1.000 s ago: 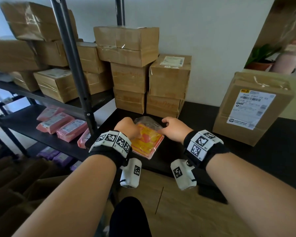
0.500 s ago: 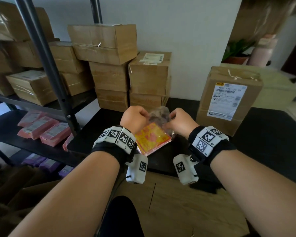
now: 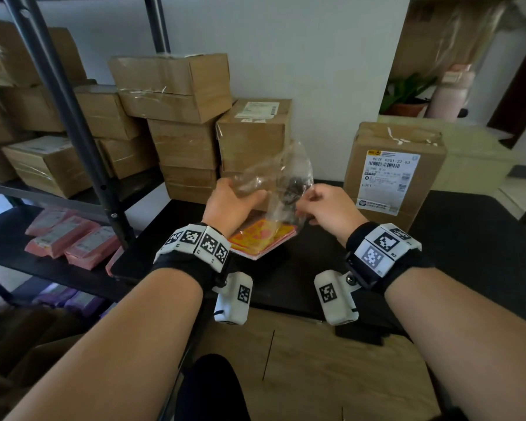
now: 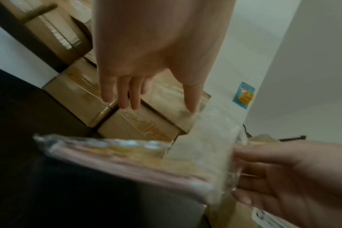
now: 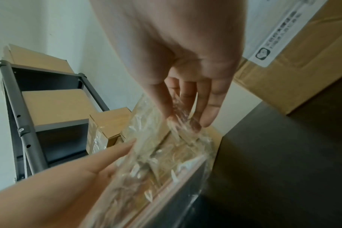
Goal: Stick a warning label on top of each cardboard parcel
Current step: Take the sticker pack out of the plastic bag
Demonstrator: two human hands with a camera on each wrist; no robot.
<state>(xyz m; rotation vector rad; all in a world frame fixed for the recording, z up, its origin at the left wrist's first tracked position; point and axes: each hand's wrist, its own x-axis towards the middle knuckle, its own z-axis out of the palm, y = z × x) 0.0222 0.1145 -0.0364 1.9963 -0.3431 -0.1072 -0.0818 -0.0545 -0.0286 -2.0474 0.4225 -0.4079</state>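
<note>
Crinkly clear bag (image 3: 274, 183) lifted higher, both hands gripping

Crinkled, glossy clear plastic bag (image 3: 274, 189) catching the light, and inside it a stack of smooth yellow-and-pink paper labels (image 3: 263, 237) with a slight sheen. Behind, the brown cardboard parcels (image 3: 182, 117) look matt and fibrous, banded with shiny clear tape, and the large brown carton (image 3: 395, 171) wears a smooth white printed paper label. The black tabletop (image 3: 468, 247) reads matt, the dark metal shelf post (image 3: 73, 129) smooth and satin, and the pink plastic mailers (image 3: 70, 238) faintly glossy.
</note>
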